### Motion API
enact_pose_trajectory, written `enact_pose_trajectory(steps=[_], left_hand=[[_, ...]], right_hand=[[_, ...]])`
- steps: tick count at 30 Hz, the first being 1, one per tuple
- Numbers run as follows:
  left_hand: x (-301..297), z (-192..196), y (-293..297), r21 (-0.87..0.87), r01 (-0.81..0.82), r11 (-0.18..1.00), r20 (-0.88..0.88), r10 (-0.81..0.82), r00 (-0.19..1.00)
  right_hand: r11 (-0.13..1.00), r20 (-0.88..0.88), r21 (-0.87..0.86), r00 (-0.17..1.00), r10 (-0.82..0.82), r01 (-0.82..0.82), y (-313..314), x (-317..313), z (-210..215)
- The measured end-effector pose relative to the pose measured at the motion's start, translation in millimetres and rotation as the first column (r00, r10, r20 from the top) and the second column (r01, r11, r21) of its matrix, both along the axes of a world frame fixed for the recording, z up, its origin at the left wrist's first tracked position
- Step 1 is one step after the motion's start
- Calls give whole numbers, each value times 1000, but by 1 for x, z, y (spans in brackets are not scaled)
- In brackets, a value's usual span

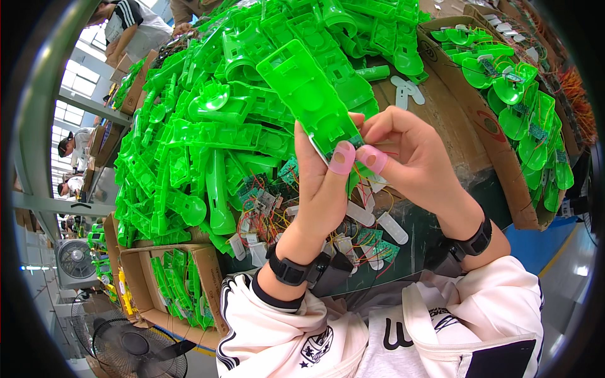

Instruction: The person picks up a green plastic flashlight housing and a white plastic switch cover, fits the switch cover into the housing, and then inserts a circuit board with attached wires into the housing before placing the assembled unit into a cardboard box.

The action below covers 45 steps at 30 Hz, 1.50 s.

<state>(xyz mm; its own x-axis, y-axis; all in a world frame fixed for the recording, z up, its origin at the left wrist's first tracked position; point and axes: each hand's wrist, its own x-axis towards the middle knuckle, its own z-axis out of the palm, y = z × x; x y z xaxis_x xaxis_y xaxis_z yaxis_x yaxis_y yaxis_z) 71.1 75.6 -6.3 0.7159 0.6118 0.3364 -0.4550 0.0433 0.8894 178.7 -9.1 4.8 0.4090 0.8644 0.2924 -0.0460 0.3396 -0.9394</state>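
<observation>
My left hand (320, 198) grips a long bright green plastic housing (313, 101) by its lower end, with the thumb pressed on it. Its hollow inner side faces up and it tilts to the upper left. A small green circuit board (356, 140) sits at the lower end of the housing. There my right hand (413, 154) has thumb and forefinger closed beside the board, with thin red and yellow wires showing below. Whether a wire or the board's edge is in that pinch is hidden. Both thumbs wear pink finger covers with holes.
A large heap of green housings (236, 126) fills the left and far side. Wired circuit boards (378, 247) and white plastic pieces (394, 229) lie near me. Cardboard boxes with green parts stand right (504, 183) and lower left (211, 277). Fans (135, 343) and people (135, 28) are leftward.
</observation>
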Motion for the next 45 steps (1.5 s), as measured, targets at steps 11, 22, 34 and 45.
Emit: enact_pose_trajectory(steps=[11,22,34,45], left_hand=[[1,-5,-1,7,35,999,-8,-35,999],[1,-5,0,149,11,989,-56,-3,998],[1,-5,0,18,-38,999,-20,38,999],[3,-10,0,225,-137,965,13,138,990]], right_hand=[[949,-354,-175,916,188,-263,-2,18,1],[969,-320,-192,943,88,-155,-2,11,3],[985,-248,-119,964,96,-128,2,4,0],[993,-175,-111,983,-47,28,2,-11,-4]])
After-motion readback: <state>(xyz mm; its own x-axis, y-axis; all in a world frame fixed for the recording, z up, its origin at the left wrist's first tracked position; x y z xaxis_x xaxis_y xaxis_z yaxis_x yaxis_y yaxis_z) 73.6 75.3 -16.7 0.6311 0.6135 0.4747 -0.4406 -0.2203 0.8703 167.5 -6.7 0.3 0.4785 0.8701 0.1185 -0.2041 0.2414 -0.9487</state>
